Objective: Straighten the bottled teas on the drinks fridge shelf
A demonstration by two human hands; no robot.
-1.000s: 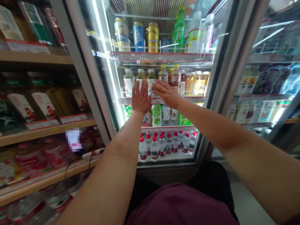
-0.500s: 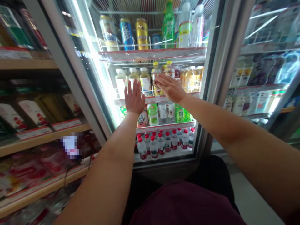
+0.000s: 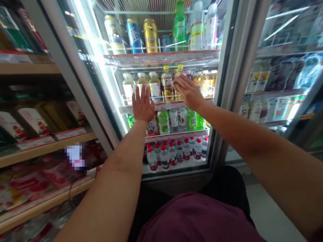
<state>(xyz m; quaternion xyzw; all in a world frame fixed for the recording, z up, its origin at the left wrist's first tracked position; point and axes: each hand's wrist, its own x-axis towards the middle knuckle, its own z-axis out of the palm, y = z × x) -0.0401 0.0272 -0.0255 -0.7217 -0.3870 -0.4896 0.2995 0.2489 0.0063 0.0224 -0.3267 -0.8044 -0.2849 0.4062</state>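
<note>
Yellow-capped bottle [image 3: 167, 84] near right hand [image 3: 189, 92] bears white Chinese characters.

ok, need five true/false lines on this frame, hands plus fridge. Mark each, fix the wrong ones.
1. The gold can stands between the tall blue can and the green bottle. True.
2. The left hand is closed in a fist. False: its fingers are extended, pointing up.
3. The right hand is gripping the green bottle. False: it appears lower, fingers extended, in front of the yellow-capped bottles.
4. The left fingertips overlap the row of white-capped bottles in view. True.
5. The bottles on the lowest fridge shelf have blue caps. False: the visible caps there are red.
</note>
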